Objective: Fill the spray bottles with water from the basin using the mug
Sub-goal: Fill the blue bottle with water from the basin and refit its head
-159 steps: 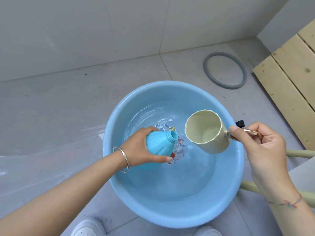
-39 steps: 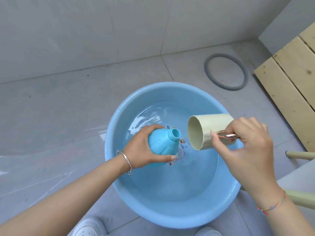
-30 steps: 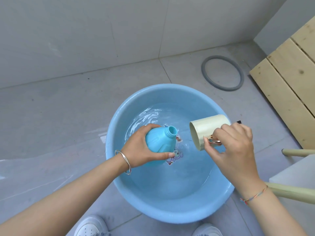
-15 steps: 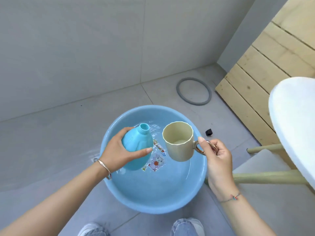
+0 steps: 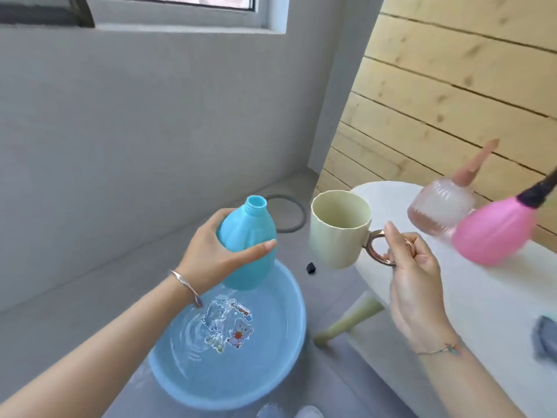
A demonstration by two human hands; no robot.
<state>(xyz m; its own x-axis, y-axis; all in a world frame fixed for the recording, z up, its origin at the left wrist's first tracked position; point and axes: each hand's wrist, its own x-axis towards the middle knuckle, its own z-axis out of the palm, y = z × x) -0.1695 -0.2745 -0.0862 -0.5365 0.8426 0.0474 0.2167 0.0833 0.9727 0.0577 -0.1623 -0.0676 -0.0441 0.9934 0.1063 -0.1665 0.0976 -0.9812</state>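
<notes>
My left hand (image 5: 212, 260) grips an uncapped blue spray bottle (image 5: 248, 245), held upright above the blue basin (image 5: 286, 351) of water on the floor. My right hand (image 5: 413, 267) holds the cream mug (image 5: 339, 230) by its copper-coloured handle, upright and level with the bottle, just to its right. On the white table (image 5: 452, 297) at the right stand a clear pink bottle (image 5: 441, 208) with a pink nozzle and a bright pink bottle (image 5: 494, 233) with a black nozzle.
A small black cap (image 5: 311, 267) lies on the floor between basin and table. A grey ring (image 5: 286, 217) lies by the wall behind the bottle. A grey-blue cloth (image 5: 545, 336) sits at the table's right edge. Wooden planks line the right wall. The table's legs (image 5: 346, 321) angle outward.
Both hands have lifted the bottle and mug up out of the basin. The mug went from tipped at the bottle's mouth to upright. The view has swung up and right, revealing the table and two bottles.
</notes>
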